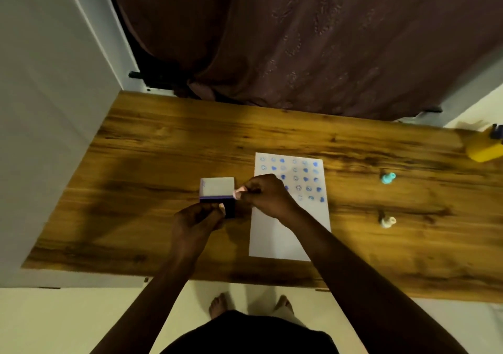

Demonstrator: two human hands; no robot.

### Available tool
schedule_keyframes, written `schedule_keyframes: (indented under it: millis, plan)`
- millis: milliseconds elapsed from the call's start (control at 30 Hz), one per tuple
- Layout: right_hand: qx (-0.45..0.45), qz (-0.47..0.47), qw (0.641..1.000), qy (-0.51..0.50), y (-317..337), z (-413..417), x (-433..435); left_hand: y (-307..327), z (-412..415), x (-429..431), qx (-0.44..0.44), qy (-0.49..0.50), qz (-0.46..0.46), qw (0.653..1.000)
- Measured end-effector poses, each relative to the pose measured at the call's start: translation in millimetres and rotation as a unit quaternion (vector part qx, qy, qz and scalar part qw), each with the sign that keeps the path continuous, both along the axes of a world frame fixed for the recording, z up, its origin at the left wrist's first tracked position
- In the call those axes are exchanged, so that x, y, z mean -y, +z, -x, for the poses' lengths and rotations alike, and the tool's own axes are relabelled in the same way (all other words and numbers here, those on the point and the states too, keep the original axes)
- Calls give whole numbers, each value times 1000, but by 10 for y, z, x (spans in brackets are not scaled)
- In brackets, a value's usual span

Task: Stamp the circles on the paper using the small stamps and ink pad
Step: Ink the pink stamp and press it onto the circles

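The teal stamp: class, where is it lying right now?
The teal stamp lies on the table right of the paper, beyond the cream stamp and nearer than the yellow container.

Ink pad (pixel 217 189) left of paper (pixel 288 234)

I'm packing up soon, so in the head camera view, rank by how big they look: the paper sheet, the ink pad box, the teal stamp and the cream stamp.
1. Paper sheet, by far the largest.
2. Ink pad box, between the hands.
3. Teal stamp and cream stamp: they look about alike, too close to rank.
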State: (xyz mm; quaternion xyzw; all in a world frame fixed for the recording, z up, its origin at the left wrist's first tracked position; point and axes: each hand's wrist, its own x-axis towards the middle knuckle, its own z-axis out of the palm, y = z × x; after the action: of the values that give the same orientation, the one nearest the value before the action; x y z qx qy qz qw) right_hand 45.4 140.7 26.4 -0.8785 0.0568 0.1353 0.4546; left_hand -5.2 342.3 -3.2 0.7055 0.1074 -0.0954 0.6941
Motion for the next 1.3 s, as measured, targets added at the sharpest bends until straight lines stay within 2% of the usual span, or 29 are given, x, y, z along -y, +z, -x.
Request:
schedule_keyframes:
  millis: [100,167,333,433,567,667,800,933,1133,1300]
  plan:
    - [-29,-138,986,-86,38,276,347,46,21,269,-1,-35,12,999]
    - [-18,-173,977,-121,39,510,579,69,44,450,-4,-49,18,999]
    - [40,-139,966,-216,-7,1110,1218,88,105,938,-26,-77,20,996]
    - [40,-111,950,-289,-49,1401,1606,96,162,1194,-35,-95,27,995]
    - [47,-150,922,-355,-73,1685,1987,91,232,1478,-27,-123,32,992]
    - [44,-132,928,-346,-92,1783,2122,107,282,1637,-16,-143,50,988]
    - [38,-48,953,-296,-152,1713,2098,59,330,1755,-5,-145,39,989]
    - [40,29,976,-214,-202,1407,1883,-36,360,1742,-26,-98,14,995]
    - [58,33,996,-67,-253,900,1461,-115,370,1559,-54,-29,-49,997]
    - [65,93,993,-10,-308,571,1175,-92,352,1384,-48,19,-26,998]
